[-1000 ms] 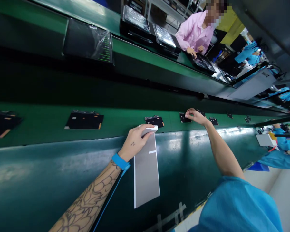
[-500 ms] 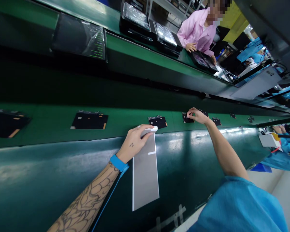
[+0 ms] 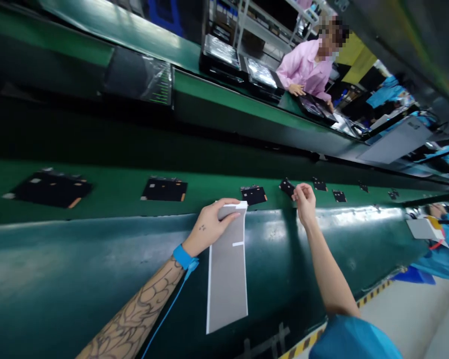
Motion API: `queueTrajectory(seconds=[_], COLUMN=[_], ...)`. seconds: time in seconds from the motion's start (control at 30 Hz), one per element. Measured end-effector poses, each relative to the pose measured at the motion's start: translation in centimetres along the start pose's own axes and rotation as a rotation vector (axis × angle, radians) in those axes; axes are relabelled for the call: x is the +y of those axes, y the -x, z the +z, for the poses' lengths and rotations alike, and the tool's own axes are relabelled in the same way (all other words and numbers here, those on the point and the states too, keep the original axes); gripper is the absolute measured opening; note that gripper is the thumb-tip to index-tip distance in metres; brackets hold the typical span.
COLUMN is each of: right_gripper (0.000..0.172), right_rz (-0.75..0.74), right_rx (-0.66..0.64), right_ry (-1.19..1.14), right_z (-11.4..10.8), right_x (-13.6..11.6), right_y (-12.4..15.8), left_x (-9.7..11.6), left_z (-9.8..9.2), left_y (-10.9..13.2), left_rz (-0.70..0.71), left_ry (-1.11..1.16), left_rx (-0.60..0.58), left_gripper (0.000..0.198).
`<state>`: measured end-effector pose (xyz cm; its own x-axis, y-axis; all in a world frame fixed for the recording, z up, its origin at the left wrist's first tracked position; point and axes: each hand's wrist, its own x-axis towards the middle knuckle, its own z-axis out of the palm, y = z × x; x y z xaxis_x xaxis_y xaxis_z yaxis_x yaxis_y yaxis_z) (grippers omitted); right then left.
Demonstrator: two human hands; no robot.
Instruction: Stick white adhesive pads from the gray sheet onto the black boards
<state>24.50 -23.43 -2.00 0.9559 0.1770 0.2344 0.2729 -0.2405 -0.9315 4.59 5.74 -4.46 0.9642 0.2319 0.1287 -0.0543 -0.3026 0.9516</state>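
Observation:
My left hand (image 3: 209,224) pinches the upper end of a long grey sheet (image 3: 228,284) with white edges and a short white strip across it. Its top curls over between thumb and fingers, and the rest hangs down over the bench. A blue wrist strap (image 3: 184,257) with a cord circles my left wrist. My right hand (image 3: 306,202) is closed at the right edge of a thin black board (image 3: 286,186), which sits tilted on the green belt; the fingertips partly hide its corner. Another black board (image 3: 253,195) lies just beyond the sheet's top.
More black boards, such as one at the left (image 3: 164,189), lie spaced along the green belt (image 3: 112,199). Behind, a raised shelf (image 3: 217,104) carries film-wrapped dark panels (image 3: 136,77). A co-worker in pink (image 3: 307,65) handles a panel there. The metal bench edge (image 3: 97,239) runs in front.
My right hand has turned and drawn nearer, and the board at its fingers now sits at a steeper angle. My left hand still holds the sheet. The view has shifted slightly.

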Motion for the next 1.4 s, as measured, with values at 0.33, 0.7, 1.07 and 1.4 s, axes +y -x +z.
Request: queueTrajectory(seconds=[0.33,0.7,1.07,1.4], right_gripper=[0.017,0.009,0.007,0.013], right_rz=[-0.511,-0.407,-0.403,-0.279], right_rx=[-0.547,-0.551,-0.612,-0.589], right_ry=[0.256,0.253,0.231,0.124], right_z=[12.0,12.0,11.8,10.0], right_x=[-6.7,-6.9,-6.7,-6.1], right_y=[7.7,7.8,7.7,6.1], left_x=[0.7,0.5,0.5,0.1], left_z=[0.0,0.4,0.4,0.4], left_y=[0.9,0.8,0.8,0.9], left_rz=[0.02,0.051,0.051,0.042], left_ry=[0.07,0.034,0.026,0.001], left_rx=[0.017,0.034,0.031,0.032], left_gripper=[0.027,0.026,0.025,0.025])
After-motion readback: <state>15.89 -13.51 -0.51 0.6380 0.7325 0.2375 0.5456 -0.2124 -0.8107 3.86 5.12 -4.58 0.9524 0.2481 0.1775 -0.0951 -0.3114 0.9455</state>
